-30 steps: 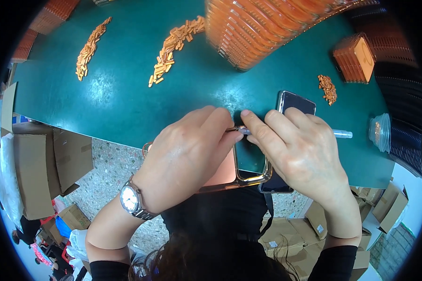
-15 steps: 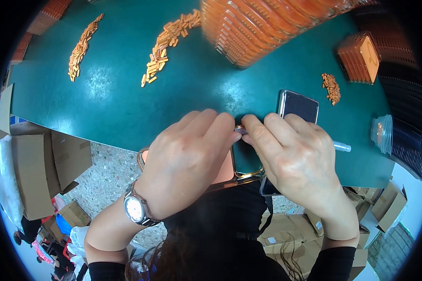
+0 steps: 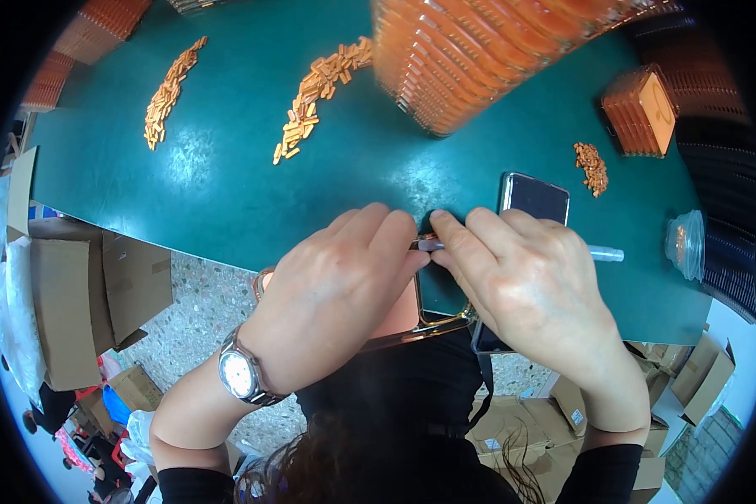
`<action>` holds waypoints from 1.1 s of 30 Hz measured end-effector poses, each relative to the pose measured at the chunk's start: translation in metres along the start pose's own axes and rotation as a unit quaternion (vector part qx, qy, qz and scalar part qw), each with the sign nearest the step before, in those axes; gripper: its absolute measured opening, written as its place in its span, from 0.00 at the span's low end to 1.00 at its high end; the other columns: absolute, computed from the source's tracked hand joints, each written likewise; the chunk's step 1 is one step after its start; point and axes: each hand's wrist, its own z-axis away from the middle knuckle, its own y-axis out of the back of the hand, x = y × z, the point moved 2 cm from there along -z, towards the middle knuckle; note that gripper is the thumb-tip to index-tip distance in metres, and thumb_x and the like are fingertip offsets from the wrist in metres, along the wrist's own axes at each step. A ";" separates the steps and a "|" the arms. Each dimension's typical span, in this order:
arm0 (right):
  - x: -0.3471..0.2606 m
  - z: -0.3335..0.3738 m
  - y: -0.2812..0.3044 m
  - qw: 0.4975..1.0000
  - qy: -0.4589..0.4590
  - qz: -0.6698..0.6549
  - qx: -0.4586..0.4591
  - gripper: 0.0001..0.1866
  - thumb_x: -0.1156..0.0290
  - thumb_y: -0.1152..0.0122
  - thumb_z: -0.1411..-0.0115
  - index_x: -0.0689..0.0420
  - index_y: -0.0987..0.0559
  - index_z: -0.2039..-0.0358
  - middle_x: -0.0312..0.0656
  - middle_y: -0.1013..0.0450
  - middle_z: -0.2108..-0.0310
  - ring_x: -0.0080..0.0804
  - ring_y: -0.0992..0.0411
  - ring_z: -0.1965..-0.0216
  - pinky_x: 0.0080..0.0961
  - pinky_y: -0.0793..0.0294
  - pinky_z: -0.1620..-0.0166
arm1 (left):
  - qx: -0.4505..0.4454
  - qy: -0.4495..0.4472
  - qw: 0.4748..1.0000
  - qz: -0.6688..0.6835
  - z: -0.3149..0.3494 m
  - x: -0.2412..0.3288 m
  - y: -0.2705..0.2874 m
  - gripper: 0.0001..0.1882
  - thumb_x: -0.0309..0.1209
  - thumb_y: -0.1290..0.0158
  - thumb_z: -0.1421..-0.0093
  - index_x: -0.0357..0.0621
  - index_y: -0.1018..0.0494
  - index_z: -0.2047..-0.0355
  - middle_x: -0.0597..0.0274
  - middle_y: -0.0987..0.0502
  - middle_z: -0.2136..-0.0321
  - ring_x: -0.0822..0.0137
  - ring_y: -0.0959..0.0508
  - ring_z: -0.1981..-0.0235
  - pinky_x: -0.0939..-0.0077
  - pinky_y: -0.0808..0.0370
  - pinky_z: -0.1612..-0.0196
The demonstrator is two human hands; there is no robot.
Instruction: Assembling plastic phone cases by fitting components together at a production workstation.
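Observation:
My left hand is closed, thumb and fingers pinching the upper edge of a phone case with a pink panel and a shiny gold-coloured rim. A large opening in the case shows the green table through it. In my right hand is a slim, pale pen-like tool. Its one end sticks out to the right of the hand, and its grey tip meets the case rim at my left fingertips. Whatever small part lies between the fingertips is hidden. A dark phone in a clear-edged case lies just beyond my right hand.
Small orange-gold pieces lie in a long heap, another at left and a small pile at right. A tall stack of orange cases rises at the back. A clear cup stands right. Cardboard boxes sit on the floor.
The view has shifted slightly, so the table's things sit a little lower. The pale tool's grey tip shows more between my hands. Both hands keep their pinch.

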 end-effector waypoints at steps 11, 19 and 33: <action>-0.002 -0.006 0.007 0.994 -0.076 -0.064 -0.050 0.12 0.70 0.29 0.37 0.60 0.14 0.54 0.41 0.24 0.72 0.39 0.22 0.73 0.34 0.24 0.72 | 0.020 0.001 0.999 -0.026 -0.003 0.003 -0.004 0.07 0.27 0.36 0.34 0.40 0.25 0.64 0.54 0.25 0.70 0.50 0.21 0.69 0.58 0.23 0.66; 0.002 0.000 0.004 0.999 -0.030 -0.041 -0.011 0.16 0.71 0.27 0.40 0.59 0.14 0.51 0.38 0.28 0.74 0.34 0.26 0.75 0.33 0.26 0.73 | 0.036 -0.019 0.999 -0.017 0.000 0.003 0.002 0.09 0.25 0.35 0.36 0.38 0.23 0.58 0.54 0.23 0.68 0.51 0.20 0.69 0.59 0.22 0.67; -0.006 0.002 0.012 0.960 0.106 0.055 0.254 0.23 0.72 0.27 0.50 0.52 0.12 0.50 0.30 0.34 0.74 0.22 0.39 0.78 0.23 0.48 0.76 | 0.182 -0.072 0.980 -0.041 0.040 0.018 0.038 0.20 0.12 0.33 0.45 0.32 0.24 0.52 0.49 0.19 0.63 0.53 0.18 0.67 0.65 0.20 0.67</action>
